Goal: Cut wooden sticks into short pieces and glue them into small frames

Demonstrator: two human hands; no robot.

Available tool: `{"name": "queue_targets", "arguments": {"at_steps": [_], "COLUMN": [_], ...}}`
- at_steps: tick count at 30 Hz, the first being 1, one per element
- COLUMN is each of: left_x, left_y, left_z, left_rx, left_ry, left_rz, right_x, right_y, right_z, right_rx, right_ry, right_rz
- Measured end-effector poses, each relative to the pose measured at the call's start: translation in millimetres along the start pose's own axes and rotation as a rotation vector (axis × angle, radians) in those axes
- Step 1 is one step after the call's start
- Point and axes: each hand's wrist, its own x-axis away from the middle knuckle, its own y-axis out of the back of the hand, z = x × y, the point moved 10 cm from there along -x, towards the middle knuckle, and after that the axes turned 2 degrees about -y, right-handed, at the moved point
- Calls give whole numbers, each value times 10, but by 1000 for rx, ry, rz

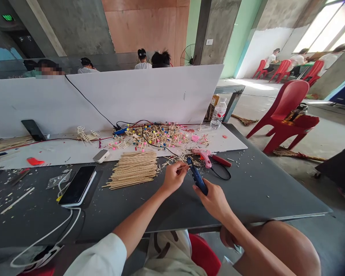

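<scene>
My left hand is closed in a pinch on a short, thin wooden stick, most of it hidden by the fingers. Just to its right, my right hand is wrapped round a long dark-blue hand tool; its exact kind is not clear. The tool's tip points away from me and is close to the left fingertips. Left of my hands lies a row of thin wooden sticks. Behind it spreads a heap of small stick pieces with coloured beads.
Beyond my hands are a pink glue gun and a red-handled tool. A phone with white cables lies left. A water bottle stands by the white partition. Several people sit beyond; a red chair is right.
</scene>
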Motion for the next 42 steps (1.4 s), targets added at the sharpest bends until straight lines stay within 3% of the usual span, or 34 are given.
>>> {"name": "queue_targets", "arguments": {"at_steps": [19,42], "left_x": [23,21], "left_y": [20,-6], "left_z": [-56,-29], "left_rx": [-131,-116], "left_ry": [-56,-38], "left_rz": [-21,-12], "right_x": [1,-17], "right_y": [-12,-41], "right_z": [26,11], "right_rx": [54,105], "right_ry": [30,14], "right_rz": [-23,-15]}}
